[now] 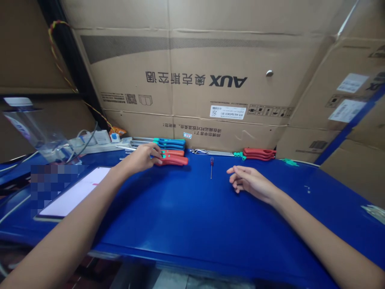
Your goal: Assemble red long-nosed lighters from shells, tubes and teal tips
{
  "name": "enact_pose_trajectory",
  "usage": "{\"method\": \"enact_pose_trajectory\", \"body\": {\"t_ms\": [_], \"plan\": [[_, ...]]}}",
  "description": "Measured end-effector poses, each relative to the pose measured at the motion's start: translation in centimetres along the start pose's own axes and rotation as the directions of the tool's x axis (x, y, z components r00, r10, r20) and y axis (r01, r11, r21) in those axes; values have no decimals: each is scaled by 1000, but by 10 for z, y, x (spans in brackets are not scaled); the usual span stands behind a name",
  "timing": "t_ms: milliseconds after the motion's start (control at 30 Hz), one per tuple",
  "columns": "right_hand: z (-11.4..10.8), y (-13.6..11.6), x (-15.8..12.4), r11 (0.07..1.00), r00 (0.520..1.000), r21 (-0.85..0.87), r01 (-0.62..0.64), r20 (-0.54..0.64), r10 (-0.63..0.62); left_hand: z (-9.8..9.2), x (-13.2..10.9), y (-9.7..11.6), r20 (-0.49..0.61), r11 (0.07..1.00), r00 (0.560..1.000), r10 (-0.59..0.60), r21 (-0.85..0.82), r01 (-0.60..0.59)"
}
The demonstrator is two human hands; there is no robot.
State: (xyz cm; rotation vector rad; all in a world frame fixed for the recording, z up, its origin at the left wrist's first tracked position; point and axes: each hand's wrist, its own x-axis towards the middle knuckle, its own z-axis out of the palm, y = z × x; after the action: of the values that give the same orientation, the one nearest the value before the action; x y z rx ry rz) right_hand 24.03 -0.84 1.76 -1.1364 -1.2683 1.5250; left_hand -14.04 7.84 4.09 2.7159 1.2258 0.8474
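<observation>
Looks like a small workshop or stockroom: blue workbench [180,208], AUX cardboard boxes [192,60] stacked right behind it, rows of screwdrivers [173,153] w/ red & blue handles, power strip [90,144] by the back edge.

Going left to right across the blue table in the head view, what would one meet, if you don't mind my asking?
Tablet → left hand → red-handled tools → small screwdriver → second red-handled set → green scrap
</observation>
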Motion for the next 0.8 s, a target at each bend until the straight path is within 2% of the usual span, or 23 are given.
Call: {"method": "enact_pose_trajectory", "body": {"t_ms": [367, 633, 800], "plan": [[-2, 5, 2, 993, 998, -120, -17, 58, 24, 13, 1, -20, -5, 997, 998, -66, -28, 65], [1, 6, 4, 982, 999, -188, -30, 37, 38, 17, 1, -24, -30, 990, 994, -101, -104, 98], [2, 5, 2, 978, 998, -207, -34, 37, 42, 16, 1, -23, -12, 993, 996, -91, -72, 90]]}}
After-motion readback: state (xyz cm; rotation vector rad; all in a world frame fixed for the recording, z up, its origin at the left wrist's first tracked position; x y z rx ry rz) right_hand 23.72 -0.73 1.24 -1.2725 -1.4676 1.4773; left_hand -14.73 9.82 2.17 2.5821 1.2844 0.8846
